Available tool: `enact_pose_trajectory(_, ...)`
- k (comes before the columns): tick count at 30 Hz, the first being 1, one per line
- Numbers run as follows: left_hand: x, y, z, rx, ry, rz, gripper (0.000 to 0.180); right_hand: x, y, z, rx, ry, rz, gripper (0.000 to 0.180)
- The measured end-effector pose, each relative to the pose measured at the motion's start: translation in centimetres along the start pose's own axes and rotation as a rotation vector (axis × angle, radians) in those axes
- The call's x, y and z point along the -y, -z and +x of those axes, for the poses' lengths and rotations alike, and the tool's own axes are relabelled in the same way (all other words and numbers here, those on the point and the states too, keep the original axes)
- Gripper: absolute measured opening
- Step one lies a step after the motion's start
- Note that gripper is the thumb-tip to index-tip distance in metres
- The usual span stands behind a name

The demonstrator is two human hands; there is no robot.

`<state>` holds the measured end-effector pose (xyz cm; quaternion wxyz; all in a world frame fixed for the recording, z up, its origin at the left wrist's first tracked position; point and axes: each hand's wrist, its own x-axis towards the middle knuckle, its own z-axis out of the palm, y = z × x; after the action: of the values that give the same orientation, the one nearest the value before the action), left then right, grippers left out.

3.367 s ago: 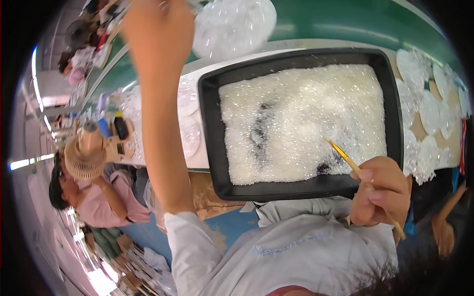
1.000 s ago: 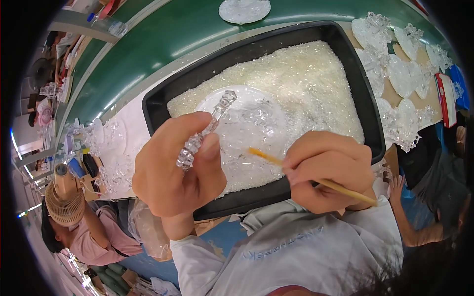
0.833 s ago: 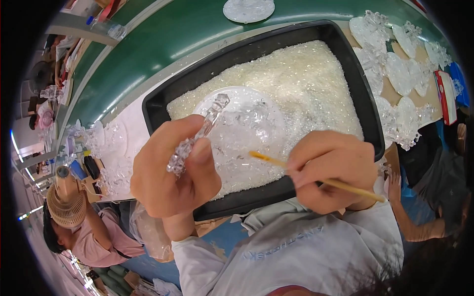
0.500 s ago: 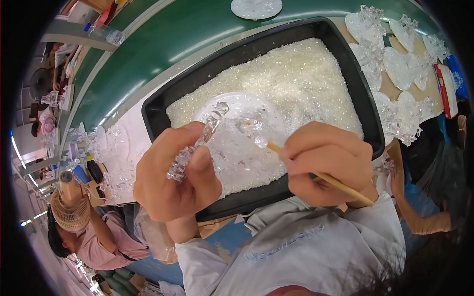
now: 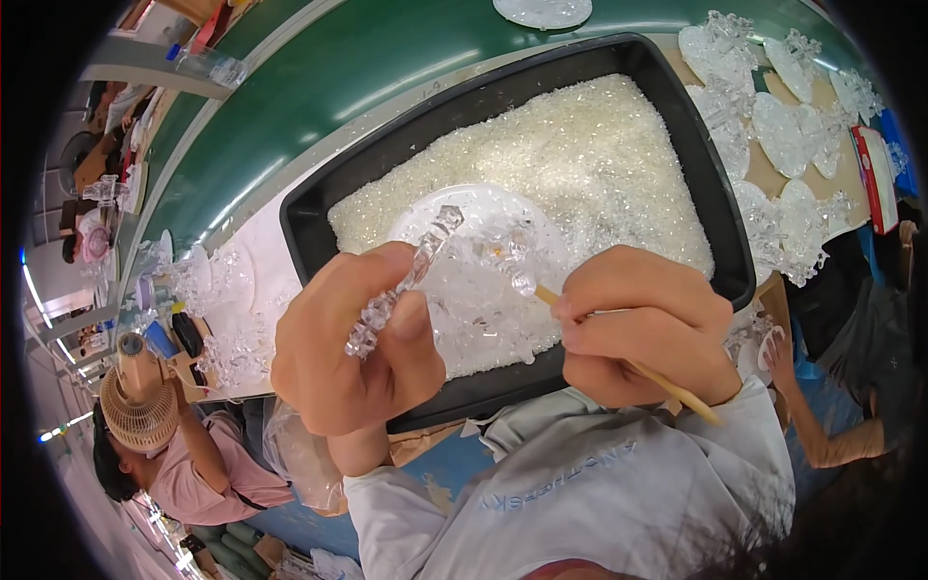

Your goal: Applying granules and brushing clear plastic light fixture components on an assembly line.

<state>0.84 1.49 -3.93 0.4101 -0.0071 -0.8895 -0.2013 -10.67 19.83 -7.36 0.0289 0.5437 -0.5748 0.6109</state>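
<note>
Evidently light and rigid: a faceted clear rod (image 5: 423,259) pinched in the left hand (image 5: 353,343) over the black tray (image 5: 691,140).
It looks smooth enough to slip and brittle enough to chip, so the slim middle, where thumb and fingers grip, seems the best hold; its long axis slants from near left to far right. The right hand (image 5: 643,324) grasps a wooden-handled brush (image 5: 674,389), tip unclear among transparent pieces; beyond lie a clear round plate (image 5: 418,211), glassy granules (image 5: 590,135) and the green bench (image 5: 290,135).
</note>
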Motion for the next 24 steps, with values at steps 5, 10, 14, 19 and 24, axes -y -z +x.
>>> enact_pose_trajectory(5,0.1,0.2,-0.1,-0.054,-0.081,-0.079,0.014,0.1,0.6,-0.6,-0.012,0.078,-0.029,0.023)
enact_pose_trajectory(10,0.3,1.8,-0.2,0.118,-0.364,-0.146,0.022,0.7,1.5,-1.4,-0.392,0.074,0.298,0.024)
enact_pose_trajectory(14,0.2,1.7,-0.5,0.165,-0.54,-0.078,0.027,0.9,2.1,-0.7,-0.218,-0.074,0.304,0.019)
enact_pose_trajectory(19,-0.6,1.9,-0.8,0.19,-0.531,-0.026,0.024,0.8,1.8,-0.2,-0.077,-0.15,0.28,0.018)
enact_pose_trajectory(24,-0.7,1.6,-0.7,0.203,-0.574,-0.025,0.025,0.8,1.7,-0.6,-0.15,-0.164,0.248,0.019)
